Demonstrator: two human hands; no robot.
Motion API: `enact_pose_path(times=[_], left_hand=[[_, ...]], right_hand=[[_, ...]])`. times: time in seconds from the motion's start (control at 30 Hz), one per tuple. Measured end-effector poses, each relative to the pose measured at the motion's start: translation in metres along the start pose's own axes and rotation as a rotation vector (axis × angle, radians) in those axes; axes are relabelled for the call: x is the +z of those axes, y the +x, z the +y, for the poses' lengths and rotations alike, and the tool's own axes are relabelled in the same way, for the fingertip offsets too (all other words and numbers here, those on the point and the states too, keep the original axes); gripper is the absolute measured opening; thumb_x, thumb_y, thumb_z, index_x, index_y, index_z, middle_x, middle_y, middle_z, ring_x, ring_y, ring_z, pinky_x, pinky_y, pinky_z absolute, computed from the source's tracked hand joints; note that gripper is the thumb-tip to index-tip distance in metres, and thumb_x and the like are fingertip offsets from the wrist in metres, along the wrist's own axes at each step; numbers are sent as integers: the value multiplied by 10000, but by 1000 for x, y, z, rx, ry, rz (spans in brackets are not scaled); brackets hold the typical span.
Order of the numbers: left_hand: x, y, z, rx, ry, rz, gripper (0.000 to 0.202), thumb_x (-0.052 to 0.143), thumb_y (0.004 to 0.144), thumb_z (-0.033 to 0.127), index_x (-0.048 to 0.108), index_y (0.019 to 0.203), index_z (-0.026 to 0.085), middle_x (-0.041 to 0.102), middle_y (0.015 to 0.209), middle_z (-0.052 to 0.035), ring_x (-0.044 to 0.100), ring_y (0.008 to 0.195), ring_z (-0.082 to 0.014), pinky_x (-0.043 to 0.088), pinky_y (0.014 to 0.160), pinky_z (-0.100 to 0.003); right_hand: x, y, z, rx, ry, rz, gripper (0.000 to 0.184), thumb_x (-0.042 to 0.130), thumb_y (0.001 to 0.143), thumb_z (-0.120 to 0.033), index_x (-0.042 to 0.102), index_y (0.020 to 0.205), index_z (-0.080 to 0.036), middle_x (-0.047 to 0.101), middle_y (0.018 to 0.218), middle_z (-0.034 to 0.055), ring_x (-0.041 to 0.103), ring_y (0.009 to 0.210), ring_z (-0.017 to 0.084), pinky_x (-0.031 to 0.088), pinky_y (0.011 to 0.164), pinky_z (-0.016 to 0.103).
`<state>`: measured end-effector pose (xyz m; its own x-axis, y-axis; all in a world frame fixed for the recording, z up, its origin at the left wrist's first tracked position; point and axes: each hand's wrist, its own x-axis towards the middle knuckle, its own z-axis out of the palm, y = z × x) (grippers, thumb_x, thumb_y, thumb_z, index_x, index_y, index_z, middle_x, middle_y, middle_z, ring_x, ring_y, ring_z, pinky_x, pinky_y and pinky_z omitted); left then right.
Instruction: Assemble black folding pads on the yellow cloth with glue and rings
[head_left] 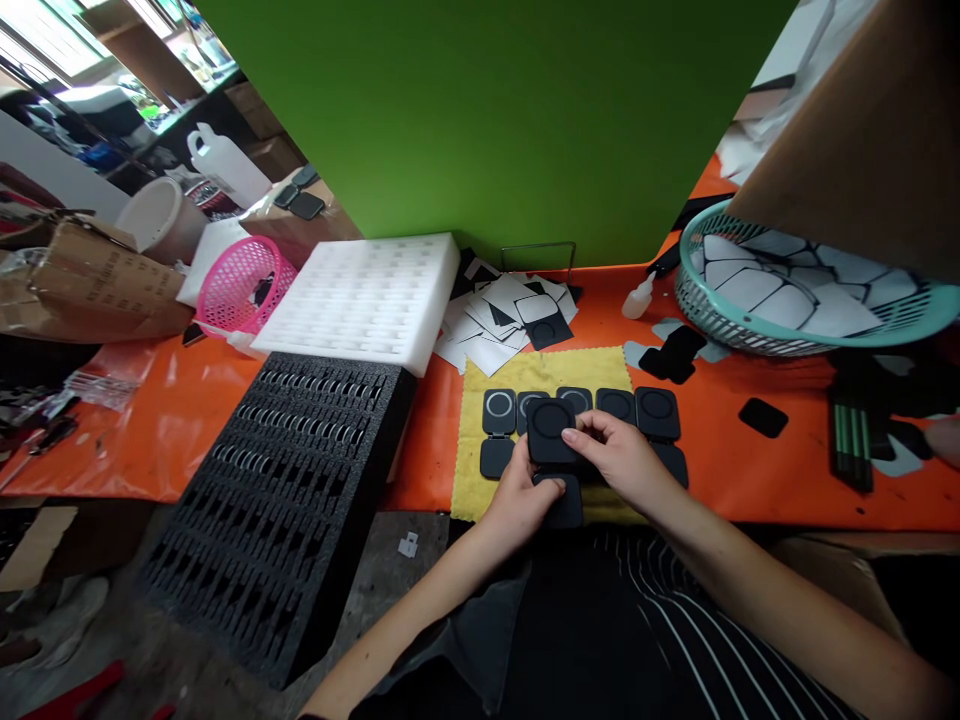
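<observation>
Raised above the yellow cloth (pixel 466 497) is a black folding wireless charger (pixel 550 430), opened into two square panels with a faint ring on the upper one. My left hand (pixel 517 495) grips it from the left, its thumb on the lower panel. My right hand (pixel 619 455) has thumb and fingers closed on the right edge of the upper panel. Behind, on the cloth, lie several similar chargers in a row; one at the left (pixel 499 411) shows a pale ring. My hands and the held charger partly hide this row.
A black slotted foam tray (pixel 300 510) holding rings and a white foam block (pixel 360 295) stand left. Loose sheets (pixel 491 325), a dropper bottle (pixel 639 298) and a teal basket (pixel 694 310) lie around the cloth. A pink basket (pixel 247 285) is farther left. Another person's hand (pixel 945 440) shows at right.
</observation>
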<state>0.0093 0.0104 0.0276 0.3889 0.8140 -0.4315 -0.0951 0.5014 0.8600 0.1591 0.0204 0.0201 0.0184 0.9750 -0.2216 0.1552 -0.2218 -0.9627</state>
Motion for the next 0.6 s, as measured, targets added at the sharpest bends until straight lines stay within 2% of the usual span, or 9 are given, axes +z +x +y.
enact_pose_path(times=[0.6], left_hand=[[0, 1, -3, 35, 46, -2, 569, 517, 675, 57, 345, 1192, 220, 540, 1129, -45, 511, 1018, -176, 436, 771, -249]], right_hand=[[1, -2, -6, 10, -28, 33, 232, 519, 743, -412, 485, 680, -192, 445, 623, -31, 405, 576, 110, 343, 557, 236]])
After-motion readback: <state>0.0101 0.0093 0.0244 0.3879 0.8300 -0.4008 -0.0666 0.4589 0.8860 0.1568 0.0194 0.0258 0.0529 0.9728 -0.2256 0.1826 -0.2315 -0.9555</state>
